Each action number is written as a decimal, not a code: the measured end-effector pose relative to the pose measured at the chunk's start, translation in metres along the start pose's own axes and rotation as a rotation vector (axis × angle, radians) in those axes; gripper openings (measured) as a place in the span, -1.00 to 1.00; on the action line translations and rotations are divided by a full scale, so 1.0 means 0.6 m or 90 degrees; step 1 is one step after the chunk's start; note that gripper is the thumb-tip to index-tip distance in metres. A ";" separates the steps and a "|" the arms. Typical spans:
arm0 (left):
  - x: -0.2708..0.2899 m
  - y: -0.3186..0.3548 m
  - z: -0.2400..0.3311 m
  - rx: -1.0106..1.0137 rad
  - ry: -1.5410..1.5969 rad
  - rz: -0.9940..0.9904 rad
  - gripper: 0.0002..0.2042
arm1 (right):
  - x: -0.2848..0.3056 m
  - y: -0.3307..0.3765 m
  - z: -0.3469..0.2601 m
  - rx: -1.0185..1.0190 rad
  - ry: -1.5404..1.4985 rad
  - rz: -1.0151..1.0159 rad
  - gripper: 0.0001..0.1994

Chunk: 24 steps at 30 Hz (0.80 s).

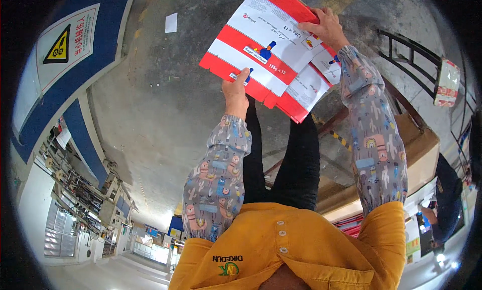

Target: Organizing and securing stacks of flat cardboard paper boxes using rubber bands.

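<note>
In front of me, above the floor, I hold a few flat red-and-white printed carton blanks [268, 54], overlapping and fanned out toward the right. My left hand [236, 93] grips their near left edge, with its thumb on the printed top and its other fingers hidden underneath. My right hand [327, 28] is closed on the far right edge, its fingers lying over the upper face. Part of a lower blank [304, 89] sticks out below the top one. Patterned grey sleeve covers reach over both my forearms.
A blue machine panel [98, 54] with a yellow warning sign [59, 45] stands at the left. A white paper [171, 23] lies on the concrete floor [160, 94]. To the right are a black metal frame [409, 54] and a brown cardboard box [419, 144]. Another person [444, 204] is at the far right.
</note>
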<state>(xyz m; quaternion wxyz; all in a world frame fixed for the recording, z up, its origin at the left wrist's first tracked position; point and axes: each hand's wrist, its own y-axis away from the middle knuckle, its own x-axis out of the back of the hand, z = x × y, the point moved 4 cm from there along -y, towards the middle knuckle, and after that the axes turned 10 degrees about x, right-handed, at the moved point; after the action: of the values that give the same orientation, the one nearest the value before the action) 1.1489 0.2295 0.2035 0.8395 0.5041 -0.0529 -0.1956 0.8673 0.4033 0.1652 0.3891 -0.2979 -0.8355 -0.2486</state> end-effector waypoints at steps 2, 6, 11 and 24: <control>0.001 -0.007 -0.003 0.000 -0.002 -0.021 -0.48 | 0.019 -0.001 -0.015 0.018 0.040 0.037 -0.23; 0.014 -0.006 -0.019 -0.198 -0.314 -0.130 -0.50 | 0.041 -0.009 -0.025 0.001 0.095 -0.087 -0.28; 0.040 -0.005 0.006 -0.029 -0.308 -0.218 -0.66 | 0.122 0.093 -0.152 -0.094 -0.008 0.246 -0.42; -0.032 0.156 0.198 -0.446 -0.702 0.145 -0.40 | 0.227 0.992 -0.281 -0.616 0.012 0.745 -0.56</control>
<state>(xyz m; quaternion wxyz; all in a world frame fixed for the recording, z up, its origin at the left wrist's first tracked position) 1.1229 0.1779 0.3448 0.8193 0.0183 -0.4608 -0.3409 1.2926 0.7512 0.4799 0.2907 -0.8280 -0.3351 -0.3430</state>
